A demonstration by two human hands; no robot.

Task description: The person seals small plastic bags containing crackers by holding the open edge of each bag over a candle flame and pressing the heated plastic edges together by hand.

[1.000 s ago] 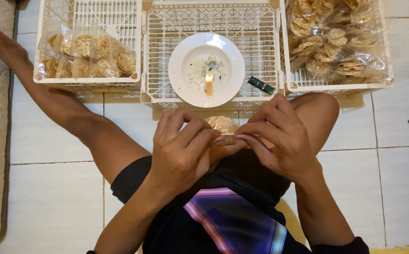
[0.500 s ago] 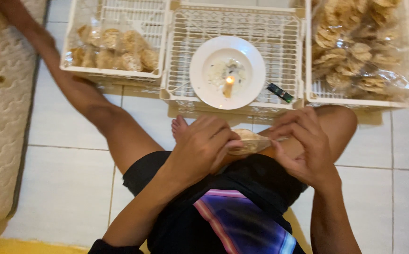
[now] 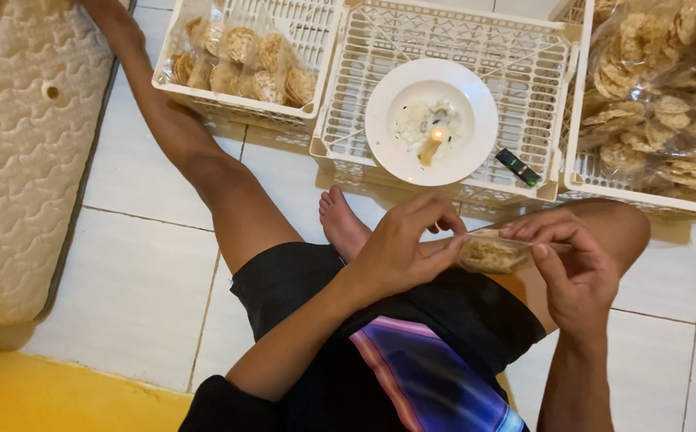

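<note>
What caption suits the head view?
Both hands, left hand and right hand, hold a small cracker bag near a candle plate.

A home floor turned into a small snack-packing spot.

A person sits barefoot on pale floor tiles (image 3: 132, 280), a quilted mattress (image 3: 20, 176) to the left of the middle crate (image 3: 348, 104). On that crate stands a white plate (image 3: 476, 144) with a lit candle (image 3: 431, 146); the crates on either side of it hold bagged crackers (image 3: 244, 60).

White plate (image 3: 388, 144), white lattice crates (image 3: 348, 120), black shorts (image 3: 444, 320) with purple stripe, yellow floor strip (image 3: 60, 400)
</note>
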